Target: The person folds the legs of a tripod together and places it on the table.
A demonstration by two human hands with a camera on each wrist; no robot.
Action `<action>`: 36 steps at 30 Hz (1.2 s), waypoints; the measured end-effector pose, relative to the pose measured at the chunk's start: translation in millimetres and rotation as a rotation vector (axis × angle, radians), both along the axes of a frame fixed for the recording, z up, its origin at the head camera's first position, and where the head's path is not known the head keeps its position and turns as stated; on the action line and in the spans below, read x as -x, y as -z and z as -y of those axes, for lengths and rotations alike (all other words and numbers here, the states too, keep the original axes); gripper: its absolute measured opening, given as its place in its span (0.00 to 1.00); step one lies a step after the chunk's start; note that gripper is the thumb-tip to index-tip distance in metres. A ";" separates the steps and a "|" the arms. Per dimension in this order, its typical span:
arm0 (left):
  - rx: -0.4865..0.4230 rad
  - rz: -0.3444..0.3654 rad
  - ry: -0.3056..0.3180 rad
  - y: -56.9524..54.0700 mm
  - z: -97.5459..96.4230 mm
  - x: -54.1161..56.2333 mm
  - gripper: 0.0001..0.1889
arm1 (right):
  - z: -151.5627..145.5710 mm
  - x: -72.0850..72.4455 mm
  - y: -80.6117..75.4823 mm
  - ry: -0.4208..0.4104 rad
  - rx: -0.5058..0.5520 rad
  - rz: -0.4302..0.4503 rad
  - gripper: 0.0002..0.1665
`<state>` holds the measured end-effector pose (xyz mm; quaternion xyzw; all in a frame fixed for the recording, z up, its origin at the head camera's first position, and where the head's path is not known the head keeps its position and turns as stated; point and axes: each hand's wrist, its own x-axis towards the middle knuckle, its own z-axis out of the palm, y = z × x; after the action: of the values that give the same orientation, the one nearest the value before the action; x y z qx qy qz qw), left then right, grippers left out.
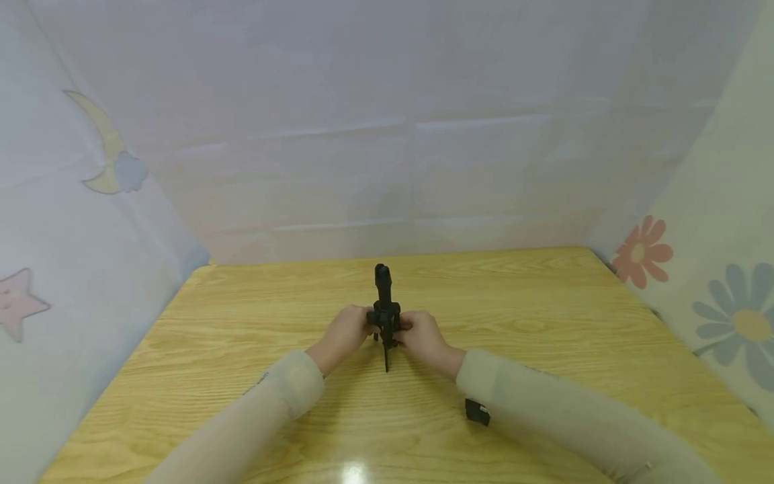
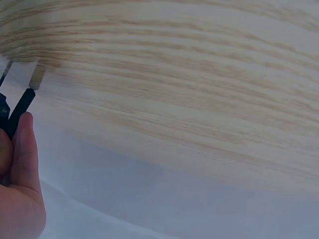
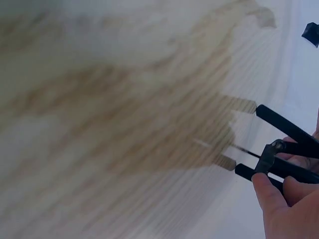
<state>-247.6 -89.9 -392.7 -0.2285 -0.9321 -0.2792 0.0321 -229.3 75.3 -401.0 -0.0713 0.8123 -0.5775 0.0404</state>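
Note:
A black tripod-like stand (image 1: pixel 385 306) is upright near the middle of the wooden table (image 1: pixel 254 289), between both hands. Its straight legs (image 3: pixel 284 124) spread downward from a joint, and their tips meet their reflections on the glossy surface. From the left side, my left hand (image 1: pixel 347 328) grips the stand below its top part; in the left wrist view its fingers lie along a dark leg (image 2: pixel 22 107). On the other side my right hand (image 1: pixel 425 338) pinches a hinged part near the legs, thumb and finger showing in the right wrist view. The stand's exact kind is hard to tell.
A small black block-like item (image 1: pixel 477 411) with a pale mark lies on the table beside the right sleeve (image 1: pixel 532 396), partly covered by it. Pale fabric walls (image 1: pixel 387 168) with printed shapes surround the table's back and sides.

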 end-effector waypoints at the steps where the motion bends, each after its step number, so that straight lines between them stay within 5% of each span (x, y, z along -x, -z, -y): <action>1: 0.001 -0.003 0.002 0.5 0.6 0.3 0.04 | -0.2 0.6 -0.2 -0.003 0.003 0.013 0.11; 7: 0.065 -0.050 0.029 0.6 1.1 0.0 0.04 | -5.9 3.4 -1.3 -0.012 -0.021 0.040 0.10; 13: 0.091 0.010 0.010 -3.6 -3.4 -2.6 0.06 | -18.1 4.1 -6.6 -0.048 -0.052 -0.005 0.10; 25: -0.098 0.082 -0.059 -4.6 -13.2 -12.9 0.03 | -33.8 -1.8 -11.2 -0.076 -0.114 -0.039 0.14; 36: -0.136 0.155 -0.077 -6.1 -19.9 -18.8 0.03 | -41.0 -1.7 -10.0 -0.030 -0.149 -0.094 0.10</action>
<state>-228.8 -70.1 -386.6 -0.1673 -0.9189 -0.3570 -0.0141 -227.6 116.2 -391.0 -0.1073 0.8529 -0.5107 0.0159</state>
